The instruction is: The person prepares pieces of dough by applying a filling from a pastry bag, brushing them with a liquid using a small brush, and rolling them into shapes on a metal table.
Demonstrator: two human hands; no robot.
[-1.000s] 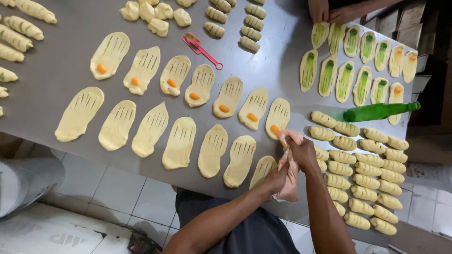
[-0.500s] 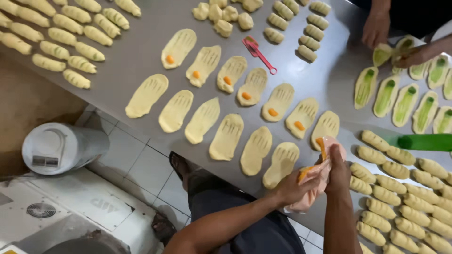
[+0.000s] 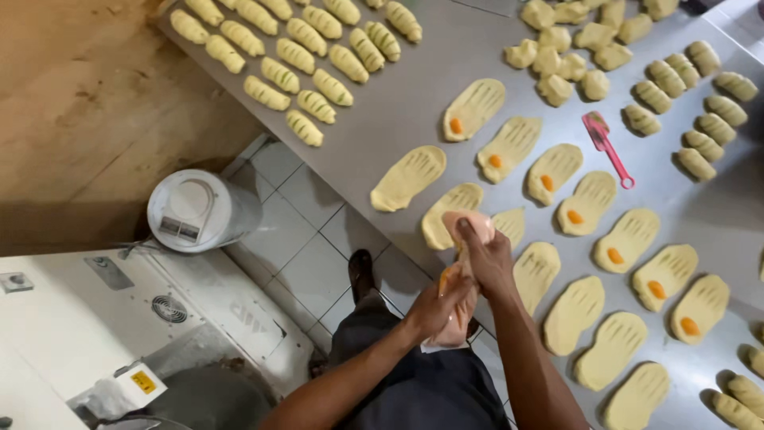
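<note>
Both hands clamped on one piping bag (image 3: 460,279), pale plastic with orange filling inside; left hand (image 3: 434,306) squeezes the lower, twisted part, grip closed round it; right hand (image 3: 485,259) wraps the upper part, fingers together, guiding the tip over a flattened dough oval (image 3: 450,209) at the near edge of the steel counter (image 3: 398,103); neighbouring ovals scored with lines, several already carrying an orange dab (image 3: 456,125); red scraper (image 3: 606,145) lies further in, apart from the hands; rolled dough pieces (image 3: 298,56) in rows to the left.
</note>
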